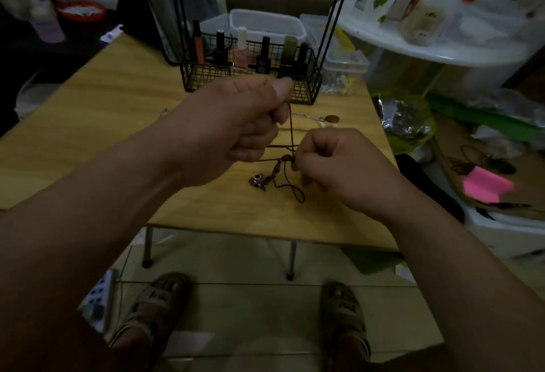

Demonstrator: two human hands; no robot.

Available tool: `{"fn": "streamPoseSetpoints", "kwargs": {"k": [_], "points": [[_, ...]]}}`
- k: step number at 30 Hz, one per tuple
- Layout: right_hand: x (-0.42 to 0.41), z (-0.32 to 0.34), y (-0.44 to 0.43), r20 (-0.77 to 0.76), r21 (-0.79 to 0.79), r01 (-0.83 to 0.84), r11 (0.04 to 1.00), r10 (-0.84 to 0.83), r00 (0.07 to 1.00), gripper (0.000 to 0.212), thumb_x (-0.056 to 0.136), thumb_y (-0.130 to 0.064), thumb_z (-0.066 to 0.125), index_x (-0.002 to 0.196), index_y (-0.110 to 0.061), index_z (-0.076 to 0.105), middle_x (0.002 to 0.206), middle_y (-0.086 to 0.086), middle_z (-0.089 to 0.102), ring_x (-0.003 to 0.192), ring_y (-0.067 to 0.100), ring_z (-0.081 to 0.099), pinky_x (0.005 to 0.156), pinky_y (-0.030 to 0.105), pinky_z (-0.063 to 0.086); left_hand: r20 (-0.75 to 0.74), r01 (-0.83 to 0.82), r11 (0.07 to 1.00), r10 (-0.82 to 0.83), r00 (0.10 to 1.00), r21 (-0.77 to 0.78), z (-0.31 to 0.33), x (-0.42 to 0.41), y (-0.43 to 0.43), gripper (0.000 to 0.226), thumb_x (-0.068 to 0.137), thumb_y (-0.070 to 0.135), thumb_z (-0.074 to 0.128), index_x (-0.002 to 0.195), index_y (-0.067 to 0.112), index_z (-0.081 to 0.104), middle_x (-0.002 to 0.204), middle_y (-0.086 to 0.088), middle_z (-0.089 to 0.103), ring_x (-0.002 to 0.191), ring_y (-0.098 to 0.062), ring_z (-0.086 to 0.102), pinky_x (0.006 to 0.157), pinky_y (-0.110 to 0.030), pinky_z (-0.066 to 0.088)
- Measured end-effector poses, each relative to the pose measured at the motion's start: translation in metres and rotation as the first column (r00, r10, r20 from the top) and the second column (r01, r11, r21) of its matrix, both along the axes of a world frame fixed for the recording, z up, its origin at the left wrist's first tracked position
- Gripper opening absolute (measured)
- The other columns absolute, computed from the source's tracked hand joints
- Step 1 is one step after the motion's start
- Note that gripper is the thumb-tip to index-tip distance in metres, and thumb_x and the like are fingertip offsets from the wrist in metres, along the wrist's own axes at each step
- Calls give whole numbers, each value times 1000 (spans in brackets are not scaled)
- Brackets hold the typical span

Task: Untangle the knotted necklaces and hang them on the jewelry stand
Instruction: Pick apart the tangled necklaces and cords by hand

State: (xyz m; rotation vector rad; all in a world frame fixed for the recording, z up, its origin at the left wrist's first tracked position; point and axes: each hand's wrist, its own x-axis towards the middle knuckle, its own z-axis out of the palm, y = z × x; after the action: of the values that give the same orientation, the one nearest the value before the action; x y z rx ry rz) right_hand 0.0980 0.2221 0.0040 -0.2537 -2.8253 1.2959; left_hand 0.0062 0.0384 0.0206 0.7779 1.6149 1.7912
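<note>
- The cord, a dark brown necklace, is held in the air above the right half of the tabletop, between both hands.
- One strand runs straight down from the left hand to a knot. Other strands cross level from the left hand towards the right hand.
- A small metal pendant hangs just below and left of the knot, and a loose loop of cord trails under it. Whether the pendant touches the tabletop cannot be told.
- The left hand is clenched, with the thumb pressed on the forefinger and pinching the cord at the top of the upright strand.
- The right hand is lower, with curled fingers nipping the cord right at the knot.
- Behind the hands a silver chain with an oval brown disc lies flat near the right edge of the tabletop.
- The stand, a black wire basket with tall thin rods, sits at the far edge towards the right corner.
- Bottles of nail polish stand upright in a row inside the basket.
- Clear plastic boxes sit behind the stand.
- Right of the table lie a pink paper and other clutter.
- Two feet in sandals rest on the tiled floor by the near edge.
</note>
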Motion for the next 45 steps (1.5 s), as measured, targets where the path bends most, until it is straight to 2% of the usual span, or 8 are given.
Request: {"fn": "streamPoseSetpoints", "kwargs": {"k": [5,10,18,21,25,36,40,45], "points": [[1,3,0,-161,-117,171,978,-189,969,10,100,-23,62,96,-27,70,77,-7,72,59,-3,59,60,24,45,63,-58,998,56,996,38,-5,-4,6,33,111,31,43,92,14,63,60,3,30,55,-14,21,48,-28,16],[1,8,-9,-157,-273,8,962,-53,986,26,98,-12,65,119,-28,65,86,8,72,68,19,66,61,30,53,-119,-51,997,45,992,-49,-2,-3,5,26,108,23,50,103,9,72,71,-3,59,65,-19,51,57,-29,48],[-4,14,7,-165,-524,-23,852,-75,983,23,105,-10,47,97,-10,68,93,6,76,92,23,72,81,38,57,-443,-404,901,301,844,-158,-10,-4,-2,17,106,19,51,107,22,68,96,-2,71,89,-23,69,80,-47,62],[-3,15,9,-175,-685,-69,726,-73,982,34,102,-16,33,86,-7,62,85,10,70,89,28,69,78,39,55,-567,-295,811,-55,822,-505,-33,2,6,24,97,31,68,120,30,62,103,13,64,94,-4,63,83,-31,58],[-6,16,8,-87,-786,2,618,-114,990,49,108,-38,35,73,-8,51,70,11,58,79,30,66,75,38,55,-669,-369,817,-27,743,-443,-56,4,20,21,94,41,72,112,30,66,99,16,61,95,-1,55,79,-26,49],[-4,18,16,-62,-863,4,505,-115,991,42,91,-34,60,56,-17,42,55,2,41,61,20,58,61,32,54,-271,-35,967,-35,962,-251,-50,7,32,12,95,14,68,107,15,67,97,-1,76,91,-13,71,80,-29,55],[-5,18,23,-83,-834,-10,552,-108,991,30,83,-19,66,66,-19,42,59,-2,41,53,12,49,44,22,42,-202,-56,979,15,979,-196,-37,13,25,9,104,16,59,101,12,66,89,-7,77,89,-23,73,78,-29,57],[-4,21,36,-47,-680,36,732,-92,995,19,93,2,59,86,-12,49,63,1,36,44,10,27,42,25,15,-445,-323,926,210,871,-195,-30,7,8,12,102,27,59,94,25,68,90,0,73,85,-17,71,82,-43,60]]}}
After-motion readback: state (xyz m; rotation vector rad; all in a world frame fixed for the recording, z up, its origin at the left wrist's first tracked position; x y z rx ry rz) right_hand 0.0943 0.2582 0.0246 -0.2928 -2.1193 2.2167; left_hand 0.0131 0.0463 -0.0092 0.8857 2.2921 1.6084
